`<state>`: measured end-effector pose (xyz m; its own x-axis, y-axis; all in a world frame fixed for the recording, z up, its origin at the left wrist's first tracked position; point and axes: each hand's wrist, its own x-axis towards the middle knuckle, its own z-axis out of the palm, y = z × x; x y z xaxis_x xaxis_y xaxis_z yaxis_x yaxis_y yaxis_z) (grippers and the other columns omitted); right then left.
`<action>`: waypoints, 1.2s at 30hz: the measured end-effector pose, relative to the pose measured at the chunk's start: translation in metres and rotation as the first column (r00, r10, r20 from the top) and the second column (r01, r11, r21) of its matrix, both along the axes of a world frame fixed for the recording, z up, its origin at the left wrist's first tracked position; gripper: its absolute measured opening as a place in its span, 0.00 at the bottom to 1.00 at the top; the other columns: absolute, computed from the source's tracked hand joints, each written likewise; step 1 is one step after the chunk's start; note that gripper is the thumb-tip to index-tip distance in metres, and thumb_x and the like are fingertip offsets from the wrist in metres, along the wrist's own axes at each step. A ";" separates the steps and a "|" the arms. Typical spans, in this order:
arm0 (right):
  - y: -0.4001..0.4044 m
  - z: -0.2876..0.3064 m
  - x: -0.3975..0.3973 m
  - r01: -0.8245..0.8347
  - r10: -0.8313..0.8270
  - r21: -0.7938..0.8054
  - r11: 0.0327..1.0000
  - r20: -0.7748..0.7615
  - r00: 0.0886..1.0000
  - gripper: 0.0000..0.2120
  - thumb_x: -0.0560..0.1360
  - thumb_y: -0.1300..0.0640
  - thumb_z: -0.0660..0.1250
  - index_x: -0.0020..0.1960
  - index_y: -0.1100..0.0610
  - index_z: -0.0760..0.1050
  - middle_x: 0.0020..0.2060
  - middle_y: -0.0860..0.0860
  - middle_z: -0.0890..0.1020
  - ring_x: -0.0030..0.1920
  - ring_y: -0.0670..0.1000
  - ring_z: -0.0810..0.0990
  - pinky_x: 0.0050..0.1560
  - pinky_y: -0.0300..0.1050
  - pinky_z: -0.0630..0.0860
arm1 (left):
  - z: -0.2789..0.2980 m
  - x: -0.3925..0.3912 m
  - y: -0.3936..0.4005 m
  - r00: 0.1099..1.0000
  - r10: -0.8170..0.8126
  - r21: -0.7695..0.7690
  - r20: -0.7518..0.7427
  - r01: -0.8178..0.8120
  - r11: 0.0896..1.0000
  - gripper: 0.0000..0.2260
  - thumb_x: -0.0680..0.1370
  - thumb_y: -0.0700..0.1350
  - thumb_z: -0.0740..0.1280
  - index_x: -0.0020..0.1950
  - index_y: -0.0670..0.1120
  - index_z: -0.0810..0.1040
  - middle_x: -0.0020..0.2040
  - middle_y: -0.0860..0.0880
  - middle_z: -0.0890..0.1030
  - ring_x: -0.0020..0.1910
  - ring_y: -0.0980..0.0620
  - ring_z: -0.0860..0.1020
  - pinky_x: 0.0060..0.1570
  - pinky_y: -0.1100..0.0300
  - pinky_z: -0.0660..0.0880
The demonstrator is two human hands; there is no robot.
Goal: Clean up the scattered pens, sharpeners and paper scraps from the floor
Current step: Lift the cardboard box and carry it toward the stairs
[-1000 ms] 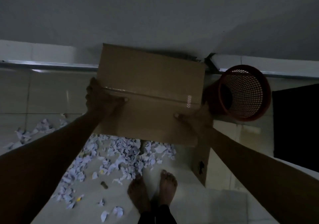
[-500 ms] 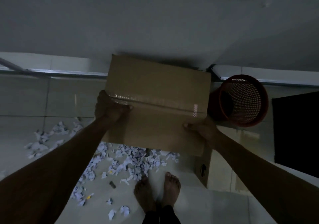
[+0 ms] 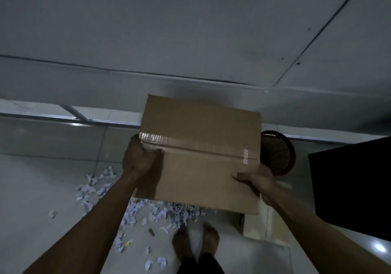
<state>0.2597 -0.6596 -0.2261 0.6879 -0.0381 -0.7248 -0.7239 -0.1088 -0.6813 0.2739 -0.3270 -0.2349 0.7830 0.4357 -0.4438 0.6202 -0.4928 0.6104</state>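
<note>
two bare feet (image 3: 195, 242) stand on the pale tiled floor (image 3: 53, 189) at the bottom of the view. just ahead of the toes and off to the left, paper scraps (image 3: 165, 212) lie scattered in a loose drift, with a few strays nearer the camera; among them sits a small dark object (image 3: 151, 232), too dim to tell whether it is a sharpener, and a tiny yellow bit (image 3: 127, 243). above the scraps a cardboard box (image 3: 201, 147) is held off the floor with its taped seam up. the left hand (image 3: 141, 157) grips the box's left end, thumb curled over onto the tape (image 3: 153, 139), the other fingers wrapped round the edge out of sight. the right hand (image 3: 257, 179) holds the box's near right corner, thumb laid flat on top; its other fingers are hidden under the box, so i cannot tell how they lie. beyond the box's right end a red mesh bin (image 3: 277, 153) lies on its side by the wall, beside a black cabinet (image 3: 349, 178).
</note>
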 end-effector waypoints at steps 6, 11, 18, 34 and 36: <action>-0.008 0.121 -0.036 -0.105 0.104 0.003 0.994 0.114 0.988 0.23 0.65 0.65 0.78 0.59 0.56 0.78 0.49 0.51 0.85 0.48 0.50 0.84 0.40 0.40 0.78 | 0.139 -0.073 0.002 0.972 0.141 -0.172 0.190 -0.109 0.979 0.17 0.72 0.40 0.73 0.59 0.51 0.77 0.46 0.55 0.81 0.41 0.63 0.77 0.35 0.71 0.70; -0.010 0.182 -0.055 -0.199 0.197 -0.016 0.980 0.221 0.955 0.25 0.62 0.53 0.81 0.57 0.52 0.79 0.50 0.49 0.86 0.50 0.51 0.84 0.55 0.53 0.80 | 0.204 -0.129 0.013 0.944 0.174 -0.220 0.281 -0.113 0.969 0.15 0.73 0.40 0.73 0.56 0.54 0.78 0.45 0.57 0.81 0.44 0.57 0.79 0.37 0.66 0.72; -0.001 0.259 -0.091 -0.351 0.322 0.015 0.936 0.366 0.873 0.15 0.67 0.55 0.79 0.50 0.48 0.78 0.48 0.49 0.85 0.48 0.51 0.84 0.46 0.46 0.80 | 0.279 -0.216 0.023 0.886 0.282 -0.298 0.367 -0.175 0.938 0.19 0.74 0.41 0.72 0.64 0.49 0.76 0.53 0.50 0.80 0.49 0.52 0.79 0.46 0.56 0.75; 0.126 0.295 -0.141 -0.707 0.635 -0.020 0.707 0.457 0.623 0.24 0.65 0.49 0.79 0.59 0.51 0.78 0.50 0.48 0.85 0.49 0.52 0.85 0.51 0.53 0.82 | 0.332 -0.400 0.063 0.659 0.606 -0.311 0.445 -0.521 0.795 0.15 0.75 0.41 0.70 0.61 0.50 0.75 0.49 0.55 0.80 0.46 0.55 0.79 0.38 0.62 0.74; 0.151 0.297 -0.148 -0.749 0.669 -0.011 0.663 0.457 0.586 0.25 0.65 0.50 0.79 0.60 0.52 0.78 0.51 0.49 0.85 0.49 0.51 0.85 0.50 0.51 0.82 | 0.334 -0.421 0.073 0.633 0.632 -0.289 0.448 -0.566 0.772 0.16 0.75 0.42 0.71 0.61 0.51 0.75 0.48 0.56 0.79 0.46 0.55 0.79 0.38 0.61 0.74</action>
<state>0.1119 -0.5081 0.0708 0.6565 0.6784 -0.3298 -0.1312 -0.3279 -0.9356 -0.1473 -0.2538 0.0987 0.4830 0.8625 -0.1510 0.3489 -0.0315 0.9366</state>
